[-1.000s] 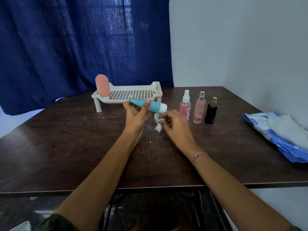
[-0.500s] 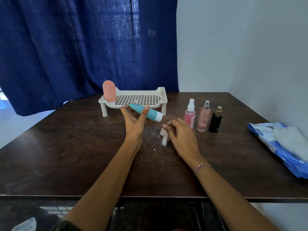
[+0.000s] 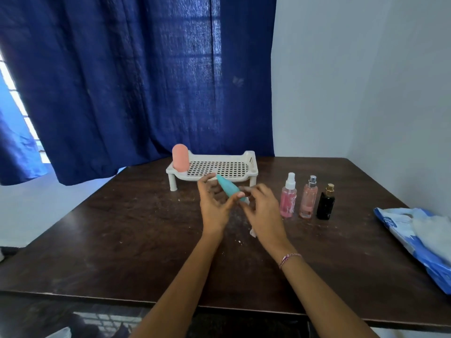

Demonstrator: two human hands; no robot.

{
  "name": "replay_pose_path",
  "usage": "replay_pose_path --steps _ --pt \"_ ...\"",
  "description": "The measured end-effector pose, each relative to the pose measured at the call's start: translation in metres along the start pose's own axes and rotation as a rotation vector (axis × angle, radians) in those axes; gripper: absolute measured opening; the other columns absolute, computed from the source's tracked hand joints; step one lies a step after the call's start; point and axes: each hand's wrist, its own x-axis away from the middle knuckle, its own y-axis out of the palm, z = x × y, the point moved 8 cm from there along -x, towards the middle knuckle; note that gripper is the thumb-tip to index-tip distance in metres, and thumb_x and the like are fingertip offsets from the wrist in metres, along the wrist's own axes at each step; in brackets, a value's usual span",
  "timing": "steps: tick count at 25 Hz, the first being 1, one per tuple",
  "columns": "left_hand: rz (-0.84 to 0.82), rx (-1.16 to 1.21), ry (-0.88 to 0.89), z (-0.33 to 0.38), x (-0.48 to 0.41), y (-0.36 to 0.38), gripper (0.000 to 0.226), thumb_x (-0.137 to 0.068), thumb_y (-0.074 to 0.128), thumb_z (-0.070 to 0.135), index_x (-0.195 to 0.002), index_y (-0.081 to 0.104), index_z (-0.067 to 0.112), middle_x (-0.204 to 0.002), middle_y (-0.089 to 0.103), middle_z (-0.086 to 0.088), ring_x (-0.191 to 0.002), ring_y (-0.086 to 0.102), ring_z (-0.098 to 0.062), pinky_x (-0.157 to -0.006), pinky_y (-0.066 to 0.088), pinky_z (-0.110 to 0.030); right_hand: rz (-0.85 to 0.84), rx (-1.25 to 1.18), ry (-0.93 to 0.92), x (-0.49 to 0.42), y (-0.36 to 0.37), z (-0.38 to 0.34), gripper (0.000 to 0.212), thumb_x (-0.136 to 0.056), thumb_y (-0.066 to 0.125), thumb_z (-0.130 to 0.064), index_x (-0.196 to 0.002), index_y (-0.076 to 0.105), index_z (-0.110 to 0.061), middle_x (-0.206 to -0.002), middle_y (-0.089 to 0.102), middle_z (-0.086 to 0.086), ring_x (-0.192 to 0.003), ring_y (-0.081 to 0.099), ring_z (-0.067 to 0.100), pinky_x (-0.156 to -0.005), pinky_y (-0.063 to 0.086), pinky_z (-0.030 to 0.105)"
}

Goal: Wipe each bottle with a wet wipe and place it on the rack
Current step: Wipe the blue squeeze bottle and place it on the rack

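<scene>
My left hand (image 3: 212,206) holds a teal bottle (image 3: 228,189) between thumb and fingers, tilted, tip up toward the rack and white cap down. My right hand (image 3: 262,211) is right beside it, thumb and fingers around the cap end; whether they grip it is blurred. A crumpled white wet wipe (image 3: 252,232) lies on the table, mostly hidden under my right hand. The white perforated rack (image 3: 251,164) stands behind, with a pink bottle (image 3: 180,161) upright at its left end. A pink spray bottle (image 3: 288,198), a peach spray bottle (image 3: 309,200) and a black bottle (image 3: 326,203) stand in a row on the right.
A blue wet-wipe pack (image 3: 400,230) with a white wipe on it lies at the right edge of the dark wooden table (image 3: 122,228). A blue curtain hangs behind the rack and a white wall is on the right.
My right hand let go of the wipe on the table and rose to the bottle's cap end. The left hand turned the bottle more upright, tip toward the rack.
</scene>
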Motion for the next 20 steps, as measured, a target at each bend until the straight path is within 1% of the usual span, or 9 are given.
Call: replay_pose_path --steps 2,5,6,8,10,11,14,18,20 --pt "0.09 0.023 -0.01 0.0 -0.008 -0.01 0.068 -0.064 0.074 0.025 -0.121 0.039 0.017 -0.104 0.059 -0.001 -0.098 0.063 -0.014 -0.085 0.055 -0.027 0.039 -0.027 0.013 -0.018 0.003 -0.002 0.033 -0.084 0.065 -0.019 -0.115 0.062 -0.007 -0.11 0.059 0.004 -0.097 0.055 0.013 -0.083 0.053 0.028" --pt "0.148 -0.032 -0.027 -0.004 -0.028 -0.021 0.059 -0.071 0.066 0.043 -0.121 0.053 0.016 -0.114 0.063 0.001 -0.106 0.062 -0.013 -0.091 0.053 -0.036 0.042 -0.136 0.111 -0.048 0.018 -0.001 0.033 -0.084 0.066 -0.018 -0.114 0.064 -0.005 -0.11 0.063 0.006 -0.094 0.06 0.012 -0.08 0.049 0.015" --pt "0.167 -0.058 -0.024 -0.005 -0.035 -0.024 0.057 -0.074 0.062 0.047 -0.122 0.056 0.016 -0.118 0.062 0.002 -0.109 0.061 -0.012 -0.093 0.052 -0.036 0.046 -0.168 0.141 -0.058 0.025 -0.001 0.032 -0.084 0.067 -0.018 -0.114 0.064 -0.005 -0.11 0.064 0.006 -0.092 0.061 0.012 -0.078 0.046 0.012" --pt "0.196 -0.092 -0.022 -0.007 -0.051 -0.031 0.054 -0.082 0.05 0.052 -0.124 0.058 0.018 -0.125 0.059 0.003 -0.114 0.056 -0.008 -0.094 0.049 -0.026 0.037 -0.2 0.184 -0.077 0.042 -0.003 0.031 -0.083 0.068 -0.018 -0.112 0.066 -0.006 -0.109 0.067 0.006 -0.093 0.062 0.013 -0.079 0.044 0.013" --pt "0.218 -0.101 -0.037 -0.011 -0.068 -0.038 0.051 -0.089 0.038 0.051 -0.126 0.056 0.021 -0.125 0.057 0.008 -0.113 0.053 -0.004 -0.09 0.042 -0.015 -0.019 -0.22 0.225 -0.095 0.062 -0.002 0.031 -0.083 0.067 -0.018 -0.112 0.066 -0.006 -0.108 0.069 0.007 -0.095 0.063 0.015 -0.081 0.041 0.015" --pt "0.234 -0.117 -0.031 -0.012 -0.076 -0.042 0.046 -0.093 0.035 0.048 -0.125 0.057 0.022 -0.122 0.056 0.01 -0.11 0.053 -0.002 -0.088 0.04 -0.013 -0.053 -0.22 0.237 -0.102 0.073 -0.002 0.031 -0.084 0.067 -0.018 -0.112 0.066 -0.006 -0.108 0.069 0.007 -0.096 0.063 0.015 -0.081 0.04 0.014" --pt "0.284 -0.234 0.016 -0.014 -0.094 -0.053 0.039 -0.099 0.034 0.038 -0.123 0.058 0.018 -0.114 0.054 0.01 -0.1 0.054 0.001 -0.086 0.042 -0.014 -0.116 -0.202 0.239 -0.121 0.098 0.0 0.03 -0.085 0.065 -0.018 -0.114 0.065 -0.007 -0.108 0.069 0.007 -0.096 0.064 0.015 -0.081 0.038 0.014" --pt "0.261 -0.358 0.042 -0.022 -0.107 -0.05 0.045 -0.098 0.034 0.038 -0.125 0.055 0.009 -0.115 0.053 0.005 -0.106 0.056 -0.011 -0.089 0.045 -0.021 -0.159 -0.175 0.284 -0.136 0.121 0.017 0.03 -0.086 0.065 -0.017 -0.114 0.065 -0.007 -0.11 0.069 0.007 -0.098 0.064 0.016 -0.087 0.042 0.02" --pt "0.271 -0.395 0.018 -0.031 -0.11 -0.052 0.046 -0.098 0.034 0.039 -0.126 0.054 0.008 -0.119 0.055 -0.002 -0.106 0.055 -0.011 -0.091 0.045 -0.022 -0.195 -0.171 0.292 -0.137 0.133 0.023 0.03 -0.085 0.065 -0.016 -0.114 0.064 -0.007 -0.11 0.068 0.007 -0.1 0.063 0.016 -0.091 0.042 0.022"
